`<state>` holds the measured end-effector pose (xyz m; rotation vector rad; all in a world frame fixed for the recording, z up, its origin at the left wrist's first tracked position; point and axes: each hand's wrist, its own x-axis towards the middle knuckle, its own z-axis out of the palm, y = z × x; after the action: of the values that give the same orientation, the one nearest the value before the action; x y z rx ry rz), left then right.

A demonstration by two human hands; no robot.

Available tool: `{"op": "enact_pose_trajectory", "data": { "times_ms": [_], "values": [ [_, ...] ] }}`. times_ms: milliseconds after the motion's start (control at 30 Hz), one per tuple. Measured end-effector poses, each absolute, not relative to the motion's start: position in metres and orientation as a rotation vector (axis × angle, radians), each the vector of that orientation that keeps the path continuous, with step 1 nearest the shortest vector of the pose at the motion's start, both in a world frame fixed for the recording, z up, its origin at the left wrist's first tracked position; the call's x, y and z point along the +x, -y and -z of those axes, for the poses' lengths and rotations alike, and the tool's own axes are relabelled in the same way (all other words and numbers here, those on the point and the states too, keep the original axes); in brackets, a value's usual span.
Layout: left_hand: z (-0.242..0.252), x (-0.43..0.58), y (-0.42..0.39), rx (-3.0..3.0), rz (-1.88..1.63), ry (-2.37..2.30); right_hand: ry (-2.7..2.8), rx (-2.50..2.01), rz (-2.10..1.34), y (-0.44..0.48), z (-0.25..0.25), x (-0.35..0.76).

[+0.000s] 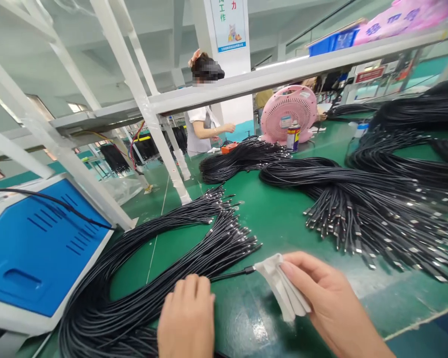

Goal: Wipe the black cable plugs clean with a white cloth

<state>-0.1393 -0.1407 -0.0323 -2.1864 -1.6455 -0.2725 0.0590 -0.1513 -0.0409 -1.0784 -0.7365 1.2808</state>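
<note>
My right hand (320, 293) pinches a folded white cloth (279, 286) between thumb and fingers. The cloth's upper left corner meets the end of a single black cable (233, 273); the cable's tip is covered there. Left of it, my left hand (186, 318) is closed with curled fingers around that cable, whose other part disappears behind the hand. Just beyond my left hand, a large looped bundle of black cables (145, 293) lies on the green table (253, 214), its plug ends fanned out toward the middle.
More cable bundles (358, 184) lie at the right and back. A pink fan (289, 114) and a spray can (293, 136) stand behind them. A blue-and-white machine (41, 248) sits left beside white frame posts (145, 99). A person (205, 124) is across the table.
</note>
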Motion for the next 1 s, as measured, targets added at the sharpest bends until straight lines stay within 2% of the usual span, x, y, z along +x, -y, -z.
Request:
{"op": "enact_pose_trajectory", "data": {
  "times_ms": [133, 233, 367, 433, 667, 767, 867, 1000],
  "values": [
    [0.022, -0.165, 0.127, -2.083, 0.0, 1.783, 0.777, -1.064, -1.325, 0.152, 0.04, 0.055],
    [0.016, -0.166, 0.122, -2.102, 0.013, 1.838, 0.78, -1.064, -1.323, 0.152, 0.041, 0.054],
    [-0.006, -0.151, 0.119, -2.257, 0.065, 2.306, 0.727, -1.065, -1.27, 0.152, 0.043, 0.054],
    [-0.019, -0.137, 0.119, -2.404, 0.168, 2.394, 0.708, -1.071, -1.219, 0.152, 0.043, 0.055],
    [-0.029, -0.093, 0.125, -2.784, 0.353, 1.998, 0.62, -1.162, -0.852, 0.15, 0.034, 0.07],
    [-0.025, -0.087, 0.125, -3.005, 0.55, 1.883, 0.618, -1.172, -0.842, 0.148, 0.032, 0.077],
    [-0.021, -0.09, 0.121, -3.026, 0.932, 1.776, 0.668, -1.21, -0.864, 0.147, 0.035, 0.078],
    [-0.011, -0.098, 0.118, -3.024, 1.191, 1.868, 0.7, -1.199, -1.007, 0.148, 0.041, 0.071]
  ]
}}
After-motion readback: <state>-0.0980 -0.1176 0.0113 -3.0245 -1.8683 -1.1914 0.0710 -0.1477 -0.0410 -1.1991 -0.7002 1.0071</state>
